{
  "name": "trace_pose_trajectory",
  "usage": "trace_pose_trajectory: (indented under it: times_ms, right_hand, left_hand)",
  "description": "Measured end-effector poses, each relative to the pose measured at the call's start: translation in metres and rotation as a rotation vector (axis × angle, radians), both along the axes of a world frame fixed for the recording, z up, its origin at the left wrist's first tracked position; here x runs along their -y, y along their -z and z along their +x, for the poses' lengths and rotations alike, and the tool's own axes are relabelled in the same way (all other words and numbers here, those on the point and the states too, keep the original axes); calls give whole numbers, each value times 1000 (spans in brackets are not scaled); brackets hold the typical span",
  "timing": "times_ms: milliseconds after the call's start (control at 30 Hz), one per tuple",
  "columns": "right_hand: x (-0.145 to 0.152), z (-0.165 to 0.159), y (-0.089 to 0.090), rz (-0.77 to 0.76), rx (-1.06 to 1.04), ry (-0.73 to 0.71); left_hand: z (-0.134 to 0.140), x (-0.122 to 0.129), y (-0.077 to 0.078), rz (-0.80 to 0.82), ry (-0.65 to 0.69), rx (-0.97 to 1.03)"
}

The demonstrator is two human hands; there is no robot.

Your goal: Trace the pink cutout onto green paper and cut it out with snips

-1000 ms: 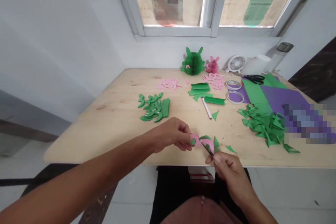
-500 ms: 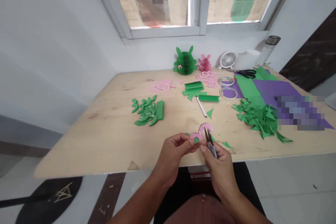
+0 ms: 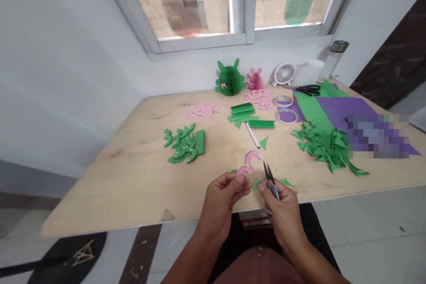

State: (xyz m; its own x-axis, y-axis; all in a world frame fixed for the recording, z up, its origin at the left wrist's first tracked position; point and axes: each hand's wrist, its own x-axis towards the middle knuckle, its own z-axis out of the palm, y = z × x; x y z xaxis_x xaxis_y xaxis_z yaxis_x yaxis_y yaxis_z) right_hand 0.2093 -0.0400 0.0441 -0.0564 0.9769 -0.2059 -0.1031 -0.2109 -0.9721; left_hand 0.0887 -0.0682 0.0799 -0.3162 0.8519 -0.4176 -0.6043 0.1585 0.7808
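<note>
A curved pink paper cutout [image 3: 250, 159], shaped like a 3 with a dark outline, is pinched in my left hand [image 3: 223, 194] over the table's front edge. My right hand [image 3: 281, 202] holds small scissors [image 3: 271, 181] with blue handles, their dark blades pointing up and slightly parted. The blades stand just right of the pink cutout, apart from it. Green paper scraps [image 3: 286, 182] lie on the wood around both hands. Left of my hands sits a pile of green curved cutouts [image 3: 184, 145] beside a folded green strip [image 3: 199, 142].
Pink cutouts [image 3: 202, 110], a white pen [image 3: 253, 135], tape rolls [image 3: 286, 116] and green scraps [image 3: 324, 144] lie across the table. Behind them stand a green paper figure [image 3: 230, 80], a pink one [image 3: 255, 80] and a small fan [image 3: 284, 73]. Black-handled scissors [image 3: 308, 90] rest on coloured paper.
The scissors have moved slightly right, away from the pink cutout, which my left hand has tilted more upright. My hands have drawn apart. The view has shifted a little.
</note>
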Motion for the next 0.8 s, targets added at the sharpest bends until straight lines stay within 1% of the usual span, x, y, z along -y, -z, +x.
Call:
trace_pose_trajectory:
  times_ms: [167,267,367,500,567,733,800]
  right_hand:
    - [-5,22,5,95,225,-14]
    - [-10,26,1,113,254,3]
    - [-13,21,-5,119,205,12]
    - [-13,7,-13,122,55,-90]
    - [-12,1,-16,103,-3,-115]
    - [-12,-3,-17,33,-104,-79]
    - [-12,-2,-16,10,-130,-85]
  left_hand:
    - [0,1,2,-1,-30,119]
    - [3,3,2,0,-17,158]
    - [8,4,1,1,-6,175]
    - [16,5,1,12,3,180]
    - [21,4,2,23,8,175]
    - [28,3,4,46,25,121]
    - [28,4,3,40,50,115]
